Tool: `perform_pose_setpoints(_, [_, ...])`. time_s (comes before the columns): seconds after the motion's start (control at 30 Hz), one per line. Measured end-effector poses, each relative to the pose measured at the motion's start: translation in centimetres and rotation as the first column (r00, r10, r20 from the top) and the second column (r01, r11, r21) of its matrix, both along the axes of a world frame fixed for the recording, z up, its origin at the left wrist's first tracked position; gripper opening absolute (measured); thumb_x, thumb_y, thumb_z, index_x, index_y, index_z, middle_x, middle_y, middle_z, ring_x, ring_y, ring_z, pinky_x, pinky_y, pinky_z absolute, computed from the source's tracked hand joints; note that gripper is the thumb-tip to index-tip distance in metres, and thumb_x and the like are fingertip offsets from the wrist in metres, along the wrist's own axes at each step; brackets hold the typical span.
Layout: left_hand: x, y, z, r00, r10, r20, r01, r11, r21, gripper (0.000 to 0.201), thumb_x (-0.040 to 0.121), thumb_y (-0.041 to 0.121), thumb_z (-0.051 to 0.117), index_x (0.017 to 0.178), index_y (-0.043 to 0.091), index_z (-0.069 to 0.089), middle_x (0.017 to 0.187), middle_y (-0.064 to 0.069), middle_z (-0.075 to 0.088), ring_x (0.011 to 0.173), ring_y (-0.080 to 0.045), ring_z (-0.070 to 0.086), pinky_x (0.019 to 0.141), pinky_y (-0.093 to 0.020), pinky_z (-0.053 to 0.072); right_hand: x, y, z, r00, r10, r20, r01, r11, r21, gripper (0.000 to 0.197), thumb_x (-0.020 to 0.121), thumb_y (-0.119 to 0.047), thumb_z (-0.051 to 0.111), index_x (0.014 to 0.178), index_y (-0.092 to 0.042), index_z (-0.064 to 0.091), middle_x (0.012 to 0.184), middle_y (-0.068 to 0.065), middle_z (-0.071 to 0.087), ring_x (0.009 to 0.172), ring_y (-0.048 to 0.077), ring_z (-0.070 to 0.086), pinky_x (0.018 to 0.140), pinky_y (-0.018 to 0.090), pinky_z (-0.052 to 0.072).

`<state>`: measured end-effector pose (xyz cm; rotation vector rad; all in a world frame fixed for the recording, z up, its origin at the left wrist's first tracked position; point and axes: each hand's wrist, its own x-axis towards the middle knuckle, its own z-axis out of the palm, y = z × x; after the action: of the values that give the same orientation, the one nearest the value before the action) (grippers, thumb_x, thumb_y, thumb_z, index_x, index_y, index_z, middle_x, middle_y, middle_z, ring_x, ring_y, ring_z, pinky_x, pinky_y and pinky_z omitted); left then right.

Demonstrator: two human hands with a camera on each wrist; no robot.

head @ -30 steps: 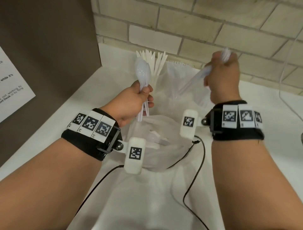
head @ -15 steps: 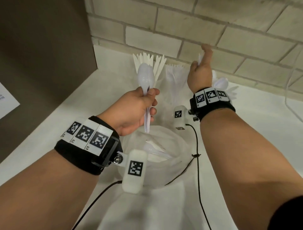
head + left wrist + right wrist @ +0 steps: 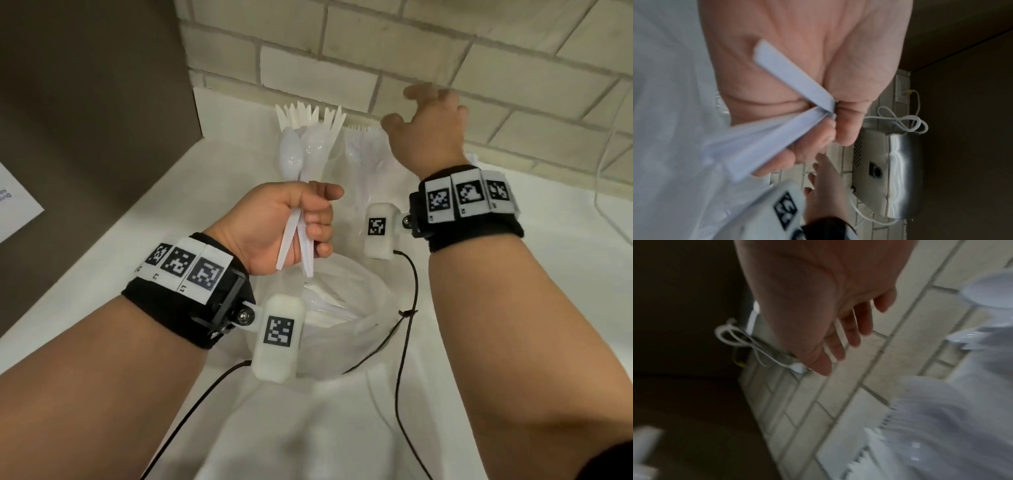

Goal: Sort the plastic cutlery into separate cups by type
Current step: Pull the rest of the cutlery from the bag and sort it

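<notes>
The left hand [image 3: 291,222] is curled round the handles of two spoons [image 3: 301,154], bowls up, over the open bag [image 3: 346,329] of unsorted cutlery just below it; the handle ends splay apart under the palm in the left wrist view. The right hand [image 3: 428,130] hangs empty with fingers spread and relaxed, above the cups at the wall. The knives [image 3: 308,114] stand just beyond the left hand, the forks [image 3: 364,144] between the two hands, and a spoon cup seems to sit behind the right wrist, though it is mostly hidden and the right wrist view is too blurred to be sure. The likely trouble: the spoons must cross past the fork cup to reach theirs, and with the handles splayed one could slip from the hold, drop back into the bag, or land among the forks. A hand brushing those light, top-heavy cups could tip one over. Half a second ago the left hand held a single spoon in much the same place; now it holds two. The right hand, then reaching out beyond the forks, has drawn back nearer and opened wider.
</notes>
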<state>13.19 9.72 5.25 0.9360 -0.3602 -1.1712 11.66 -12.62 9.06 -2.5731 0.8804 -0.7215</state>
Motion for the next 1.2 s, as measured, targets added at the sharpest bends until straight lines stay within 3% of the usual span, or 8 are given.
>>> perform_pose_setpoints(0.13, [-0.3, 0.1, -0.1, 0.997, -0.071, -0.011, 0.071, 0.996, -0.047, 0.025, 0.068, 0.009, 0.046, 0.090, 0.011, 0.059, 0.060, 0.000, 0.037, 0.050, -0.013, 0.042, 0.064, -0.033, 0.043, -3.9, 5.3, 2.3, 0.922, 0.311, 0.229, -0.381, 0.830, 0.407, 0.022, 0.092, -0.041, 0.055, 0.106, -0.026, 0.063, 0.101, -0.009, 0.066, 0.074, 0.005, 0.060, 0.063, 0.021, 0.049])
perform_pose_setpoints(0.3, [-1.1, 0.0, -0.4, 0.959, -0.275, 0.063, 0.278, 0.959, -0.051, 0.032, 0.060, 0.010, 0.052, 0.092, 0.011, 0.057, 0.061, -0.002, 0.039, 0.048, -0.016, 0.044, 0.062, -0.037, 0.051, -6.8, 8.5, 1.8, 0.830, 0.518, 0.207, -0.543, 0.662, 0.517, 0.040, 0.093, -0.032, 0.060, 0.130, -0.022, 0.049, 0.065, -0.010, 0.058, 0.046, 0.007, 0.048, 0.047, 0.018, 0.038])
perform_pose_setpoints(0.43, [-2.1, -0.1, -0.6, 0.963, -0.254, 0.093, 0.256, 0.967, -0.006, 0.025, 0.070, 0.008, 0.052, 0.095, 0.014, 0.050, 0.064, -0.004, 0.042, 0.046, -0.014, 0.040, 0.049, -0.027, 0.040, -7.9, 8.3, 1.2, 0.838, 0.503, 0.211, -0.539, 0.706, 0.460, 0.018, 0.095, -0.014, 0.057, 0.112, -0.015, 0.062, 0.060, -0.007, 0.054, 0.042, 0.010, 0.047, 0.046, 0.017, 0.039])
perform_pose_setpoints(0.57, [-2.9, -0.3, -0.7, 0.954, -0.022, 0.298, 0.000, 0.997, 0.074, 0.028, 0.095, 0.036, 0.050, 0.107, 0.011, 0.050, 0.073, -0.005, 0.055, 0.049, -0.013, 0.043, 0.048, -0.027, 0.041, -8.5, 7.6, 0.3, 0.887, 0.422, 0.187, -0.459, 0.772, 0.439, 0.014, 0.095, -0.013, 0.053, 0.105, -0.013, 0.064, 0.047, -0.009, 0.055, 0.042, 0.010, 0.050, 0.047, 0.019, 0.041])
perform_pose_setpoints(0.83, [-4.2, -1.0, -0.3, 0.568, -0.179, 0.803, -0.159, 0.934, 0.320, 0.047, 0.094, 0.043, 0.049, 0.122, 0.007, 0.039, 0.086, -0.013, 0.052, 0.056, -0.017, 0.050, 0.055, -0.037, 0.054, -8.4, 8.4, -0.4, 0.927, 0.345, 0.150, -0.371, 0.775, 0.512, 0.029, 0.098, -0.011, 0.037, 0.108, -0.010, 0.064, 0.060, 0.005, 0.059, 0.043, 0.015, 0.049, 0.048, 0.024, 0.039])
perform_pose_setpoints(1.0, [-4.1, -1.2, 0.2, 0.403, -0.303, 0.864, -0.286, 0.855, 0.433, 0.046, 0.093, 0.044, 0.052, 0.116, 0.006, 0.038, 0.080, -0.002, 0.051, 0.058, -0.020, 0.056, 0.051, -0.034, 0.054, -8.6, 9.0, -0.2, 0.913, 0.404, 0.065, -0.376, 0.767, 0.519, 0.051, 0.098, -0.050, 0.037, 0.107, -0.006, 0.062, 0.060, 0.005, 0.059, 0.055, 0.019, 0.053, 0.062, 0.033, 0.045])
perform_pose_setpoints(1.1, [-4.0, -1.0, 0.3, 0.318, -0.309, 0.896, -0.304, 0.862, 0.405, 0.029, 0.092, 0.041, 0.057, 0.105, 0.018, 0.044, 0.079, 0.008, 0.046, 0.055, -0.004, 0.049, 0.042, -0.015, 0.040, -8.8, 9.1, -0.4, 0.895, 0.447, -0.009, -0.403, 0.815, 0.415, 0.030, 0.096, -0.031, 0.051, 0.121, -0.015, 0.055, 0.074, -0.005, 0.056, 0.063, 0.013, 0.056, 0.066, 0.028, 0.046])
perform_pose_setpoints(1.2, [-3.9, -0.7, 0.1, 0.348, -0.260, 0.901, -0.241, 0.904, 0.354, 0.018, 0.094, 0.034, 0.056, 0.094, 0.021, 0.044, 0.076, 0.007, 0.048, 0.053, -0.008, 0.050, 0.044, -0.015, 0.042, -8.9, 8.4, -0.4, 0.917, 0.399, 0.022, -0.377, 0.847, 0.375, 0.023, 0.097, -0.010, 0.042, 0.115, -0.011, 0.056, 0.081, 0.002, 0.061, 0.057, 0.014, 0.059, 0.058, 0.027, 0.049])
